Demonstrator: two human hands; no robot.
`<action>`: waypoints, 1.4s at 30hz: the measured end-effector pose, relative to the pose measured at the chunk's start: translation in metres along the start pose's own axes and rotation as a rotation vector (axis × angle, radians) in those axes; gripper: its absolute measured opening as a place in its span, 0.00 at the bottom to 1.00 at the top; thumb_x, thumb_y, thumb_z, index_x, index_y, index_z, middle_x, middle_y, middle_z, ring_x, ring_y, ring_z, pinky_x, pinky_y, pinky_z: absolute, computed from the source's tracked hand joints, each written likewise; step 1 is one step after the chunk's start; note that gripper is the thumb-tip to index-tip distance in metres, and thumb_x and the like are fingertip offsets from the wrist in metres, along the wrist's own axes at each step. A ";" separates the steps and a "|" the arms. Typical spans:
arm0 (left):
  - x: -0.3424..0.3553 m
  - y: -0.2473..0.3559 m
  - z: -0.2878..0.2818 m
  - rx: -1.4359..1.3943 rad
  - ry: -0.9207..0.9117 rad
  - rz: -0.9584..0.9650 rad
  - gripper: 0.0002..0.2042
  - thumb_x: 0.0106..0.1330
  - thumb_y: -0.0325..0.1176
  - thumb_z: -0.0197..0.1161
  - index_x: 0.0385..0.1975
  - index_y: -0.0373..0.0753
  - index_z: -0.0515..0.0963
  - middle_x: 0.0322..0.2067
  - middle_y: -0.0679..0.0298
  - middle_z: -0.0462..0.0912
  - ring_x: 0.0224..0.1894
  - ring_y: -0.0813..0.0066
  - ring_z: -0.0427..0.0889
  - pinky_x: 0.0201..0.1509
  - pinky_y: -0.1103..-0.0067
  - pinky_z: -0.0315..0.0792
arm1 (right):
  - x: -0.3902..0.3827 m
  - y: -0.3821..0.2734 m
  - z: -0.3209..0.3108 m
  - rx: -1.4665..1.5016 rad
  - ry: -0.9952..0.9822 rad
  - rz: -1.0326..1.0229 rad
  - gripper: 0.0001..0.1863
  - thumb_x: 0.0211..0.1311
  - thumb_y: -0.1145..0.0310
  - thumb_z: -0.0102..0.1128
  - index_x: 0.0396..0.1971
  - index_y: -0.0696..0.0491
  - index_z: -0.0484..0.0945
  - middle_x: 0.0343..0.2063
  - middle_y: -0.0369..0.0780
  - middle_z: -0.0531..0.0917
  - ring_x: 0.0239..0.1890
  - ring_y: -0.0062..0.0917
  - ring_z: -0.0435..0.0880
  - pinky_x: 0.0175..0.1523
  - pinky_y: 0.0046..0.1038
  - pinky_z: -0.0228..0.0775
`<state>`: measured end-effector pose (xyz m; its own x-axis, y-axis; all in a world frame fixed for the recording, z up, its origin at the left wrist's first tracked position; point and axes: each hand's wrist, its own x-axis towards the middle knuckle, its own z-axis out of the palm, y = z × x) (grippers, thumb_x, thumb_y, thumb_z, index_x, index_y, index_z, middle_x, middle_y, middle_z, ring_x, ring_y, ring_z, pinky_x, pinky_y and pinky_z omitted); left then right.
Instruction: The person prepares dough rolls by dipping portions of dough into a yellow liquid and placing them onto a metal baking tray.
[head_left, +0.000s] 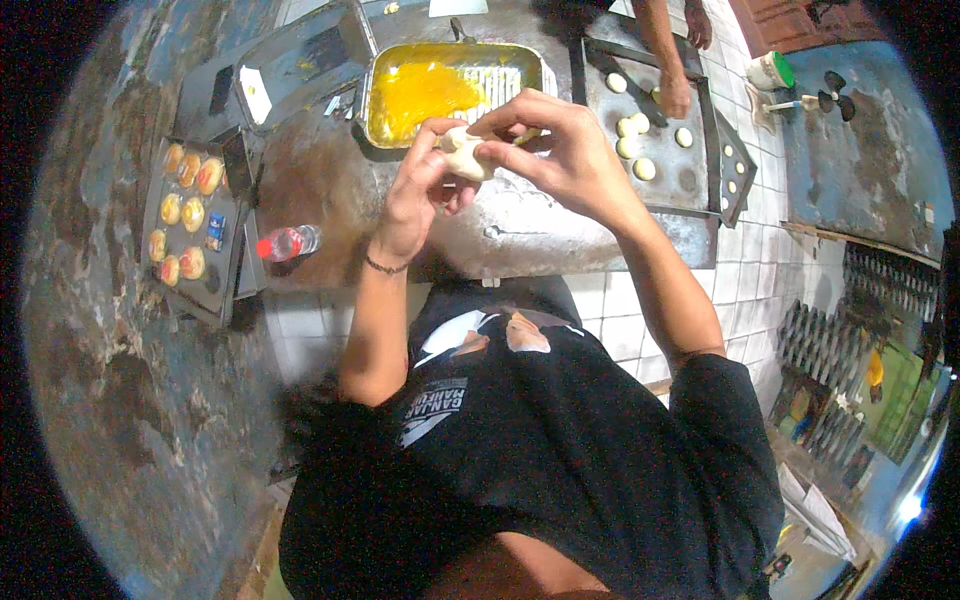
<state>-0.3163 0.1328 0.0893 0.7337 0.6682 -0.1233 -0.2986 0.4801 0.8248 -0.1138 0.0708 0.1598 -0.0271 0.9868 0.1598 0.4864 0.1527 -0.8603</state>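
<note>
A pale piece of dough (466, 160) is held up between my two hands above the near part of the worktable. My left hand (408, 200) grips its left side, fingers curled around it. The thumb and fingers of my right hand (560, 150) pinch it from the right. Just beyond my hands stands a rectangular ridged pan (545, 88) with a yellow, glossy filling (425, 90) spread over its left part. The ridges show bare on its right. At the right, round dough balls (643, 168) lie on a dark baking tray (690, 190).
Another person's hand (676, 98) reaches over the right tray. A tray of glazed buns (193, 215) sits at the left, beside a red-capped bottle (285, 243). A smaller tray (733, 200) with dough pieces adjoins the right tray. A tub with a green lid (770, 72) stands farther right.
</note>
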 end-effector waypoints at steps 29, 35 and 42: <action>0.094 -0.046 0.243 0.209 0.015 0.370 0.14 0.59 0.21 0.68 0.44 0.35 0.74 0.40 0.60 0.85 0.45 0.76 0.84 0.56 0.73 0.78 | -0.106 0.077 -0.071 0.899 0.694 0.092 0.18 0.66 0.74 0.67 0.55 0.61 0.81 0.43 0.37 0.87 0.41 0.19 0.85 0.43 0.24 0.81; 0.130 -0.105 0.287 0.277 -0.015 0.513 0.18 0.59 0.20 0.68 0.46 0.37 0.70 0.38 0.61 0.84 0.46 0.75 0.85 0.65 0.68 0.73 | -0.148 0.119 -0.137 0.669 0.532 -0.003 0.12 0.65 0.74 0.67 0.47 0.62 0.85 0.41 0.38 0.88 0.40 0.19 0.83 0.50 0.26 0.76; 0.171 -0.138 0.309 0.754 0.075 0.503 0.28 0.54 0.21 0.72 0.54 0.39 0.68 0.42 0.66 0.79 0.42 0.75 0.83 0.48 0.75 0.78 | -0.217 0.117 -0.292 0.294 0.188 0.233 0.25 0.57 0.77 0.73 0.56 0.61 0.80 0.54 0.45 0.84 0.56 0.29 0.84 0.57 0.31 0.80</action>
<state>0.0389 0.0055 0.1245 0.5751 0.7463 0.3352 -0.0754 -0.3596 0.9301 0.2040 -0.1413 0.1662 0.2270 0.9739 0.0067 0.1896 -0.0375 -0.9811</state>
